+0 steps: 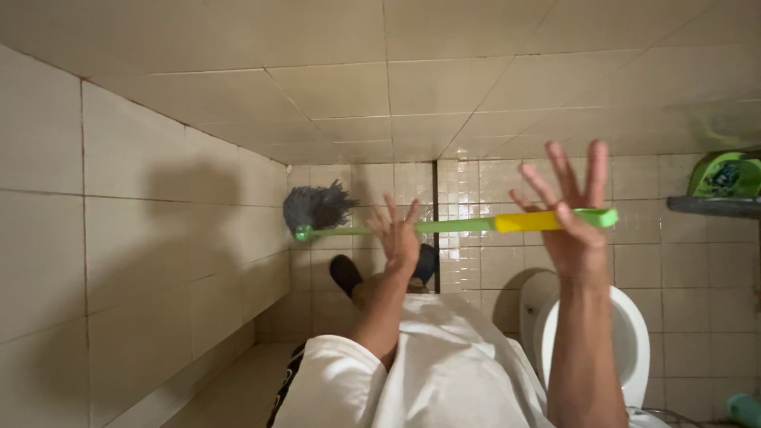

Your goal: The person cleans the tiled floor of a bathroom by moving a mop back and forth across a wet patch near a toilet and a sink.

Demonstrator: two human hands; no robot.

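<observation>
Nearest the camera, a white sleeve (349,380) and a bare forearm are rising into view, and the picture seems to be turned upside down, with floor tiles overhead. Just beyond them the mop (444,224) is lying level across the view, and everything else is placed here against it.

The left hand (399,238) is reaching up at the middle of the green handle, fingers spread and open; its palm is touching or sitting just behind the handle, and I cannot tell which. The right hand (572,214) is meeting the yellow grip near the mop's end, its fingers fanned wide and only the thumb hooking over the grip. Neither hand is closing around the handle.

Below the mop's right end a white toilet (626,341) is standing. Level with that end, further right, a green container (725,176) is sitting on a dark shelf (713,206). Behind the grey mop head (315,206), at the handle's left end, the tiled wall (143,238) is running off.

I judge that, with both hands this loose, the mop is poorly secured: it could slip and drop, or the heavier head end could swing down and knock the wall or toilet.
</observation>
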